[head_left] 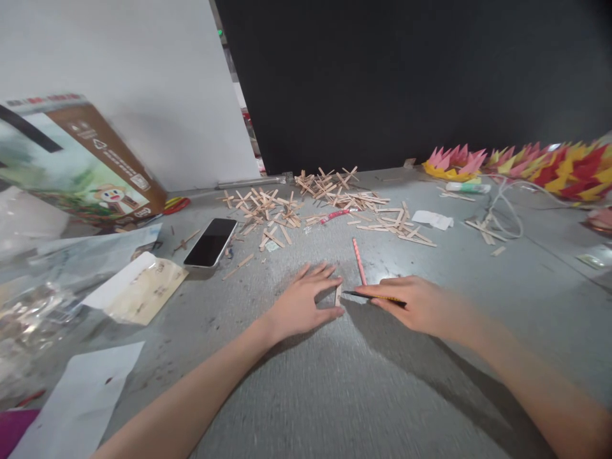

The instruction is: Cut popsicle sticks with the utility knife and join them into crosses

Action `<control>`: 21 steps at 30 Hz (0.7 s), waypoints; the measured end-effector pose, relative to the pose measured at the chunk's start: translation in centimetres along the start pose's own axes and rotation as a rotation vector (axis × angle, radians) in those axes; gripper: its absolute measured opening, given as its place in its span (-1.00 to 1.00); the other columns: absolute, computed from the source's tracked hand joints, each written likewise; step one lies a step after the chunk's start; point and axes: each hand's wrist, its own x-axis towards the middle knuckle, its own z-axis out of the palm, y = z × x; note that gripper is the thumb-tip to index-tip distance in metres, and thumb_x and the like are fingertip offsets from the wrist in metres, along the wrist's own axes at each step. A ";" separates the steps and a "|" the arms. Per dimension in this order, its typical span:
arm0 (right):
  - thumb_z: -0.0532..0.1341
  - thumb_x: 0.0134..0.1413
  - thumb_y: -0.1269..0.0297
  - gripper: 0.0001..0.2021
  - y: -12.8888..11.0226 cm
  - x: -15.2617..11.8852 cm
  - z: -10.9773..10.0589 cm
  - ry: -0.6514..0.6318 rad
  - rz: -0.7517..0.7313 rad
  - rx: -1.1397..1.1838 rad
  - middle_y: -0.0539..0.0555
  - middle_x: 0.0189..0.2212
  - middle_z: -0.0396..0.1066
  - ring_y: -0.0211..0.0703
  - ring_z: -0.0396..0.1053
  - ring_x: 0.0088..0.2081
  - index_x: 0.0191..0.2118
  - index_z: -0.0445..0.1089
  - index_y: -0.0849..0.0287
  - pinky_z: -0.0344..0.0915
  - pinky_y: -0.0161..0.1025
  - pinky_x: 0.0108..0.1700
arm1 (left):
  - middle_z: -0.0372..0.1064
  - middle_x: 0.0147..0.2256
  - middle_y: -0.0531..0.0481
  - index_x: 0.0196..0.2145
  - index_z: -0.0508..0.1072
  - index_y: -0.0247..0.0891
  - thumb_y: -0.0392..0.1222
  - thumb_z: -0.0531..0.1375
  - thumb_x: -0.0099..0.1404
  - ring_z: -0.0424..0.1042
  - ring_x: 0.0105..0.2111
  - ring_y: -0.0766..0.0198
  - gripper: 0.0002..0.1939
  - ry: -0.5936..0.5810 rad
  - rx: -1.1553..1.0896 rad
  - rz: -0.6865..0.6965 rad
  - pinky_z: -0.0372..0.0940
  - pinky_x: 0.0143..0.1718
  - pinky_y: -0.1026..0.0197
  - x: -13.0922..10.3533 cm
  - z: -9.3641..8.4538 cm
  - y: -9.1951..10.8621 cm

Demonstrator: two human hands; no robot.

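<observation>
Head view looks down on a grey surface [306, 395] where two bare forearms come in from the near edge and meet at the middle. The left hand [301, 303] lies flat, fingers spread and pressed down, with thumb and forefinger framing a small wooden stick piece [338, 294] — a pinning hold, it seems, so the piece cannot slide while it is worked on. The right hand [421, 305] is closed around a dark pencil [375, 297], gripped low and laid almost level, its tip brought right up to the stick piece; that low angle suits marking a small flat thing. Whether the tip actually touches the wood is too fine to tell.

Just beyond the two hands lies a pink pencil [358, 260], loose, pointing away from the person — near enough to pick up. Farther back, a scattered pile of wooden sticks [310, 201] spreads across the surface, many glued into little crosses, kept clear of the bare patch where the hands work. A phone [211, 242] rests face up with a dark screen to the left of the pile, beside a cardboard box [81, 166] tipped on its side, clear plastic bags [43, 299] and a sheet of paper [76, 395]. Along the far right, a row of folded paper flowers [526, 162] in pink, yellow and red lines the dark back wall, with a white cable [502, 210] looped in front of them.
</observation>
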 end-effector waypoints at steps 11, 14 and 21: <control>0.07 0.48 0.28 -0.57 0.1 0.0 0.6 -0.016 -0.035 -0.076 0.03 -0.19 0.59 -0.13 0.53 -0.25 0.34 0.33 -0.21 0.30 -0.22 -0.22 | -0.01 0.46 -0.03 0.37 0.31 -0.08 0.27 0.21 0.38 -0.05 0.48 0.06 -0.28 0.010 0.019 0.001 -0.23 0.50 -0.13 0.1 0.1 0.0; 0.08 0.48 0.27 -0.56 0.3 0.0 0.7 -0.011 -0.043 -0.073 0.02 -0.19 0.59 -0.13 0.53 -0.24 0.35 0.31 -0.23 0.31 -0.22 -0.22 | -0.01 0.46 -0.04 0.37 0.31 -0.08 0.27 0.21 0.38 -0.06 0.48 0.07 -0.28 0.005 0.017 -0.003 -0.23 0.50 -0.12 0.1 0.1 0.0; 0.07 0.49 0.26 -0.57 0.0 0.1 0.5 -0.009 -0.031 -0.056 0.03 -0.15 0.60 -0.13 0.54 -0.23 0.35 0.31 -0.22 0.34 -0.20 -0.19 | 0.00 0.45 -0.06 0.36 0.32 -0.08 0.26 0.21 0.39 -0.04 0.47 0.06 -0.30 0.011 0.017 0.001 -0.21 0.50 -0.13 0.0 0.0 0.1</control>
